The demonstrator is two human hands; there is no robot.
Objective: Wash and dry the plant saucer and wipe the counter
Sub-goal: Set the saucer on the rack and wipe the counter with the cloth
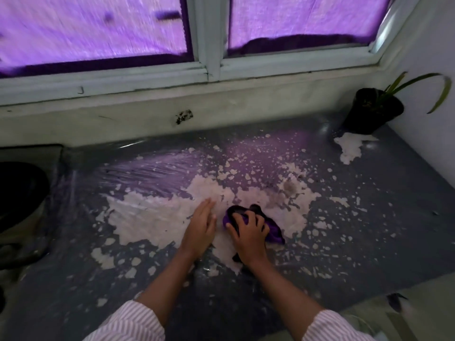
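A grey counter [369, 230] with worn, flaking white patches and wet streaks fills the view. My right hand [248, 235] grips a purple cloth [274, 231] bunched on the counter near the middle. Beside it, my left hand [200, 225] lies flat on the surface with straight fingers, just left of the cloth. No saucer is in sight.
A black plant pot [373, 110] with long green leaves stands at the far right corner against the white wall. A dark round container [19, 193] sits at the left edge. The window sill [147, 124] and purple-curtained window run along the back.
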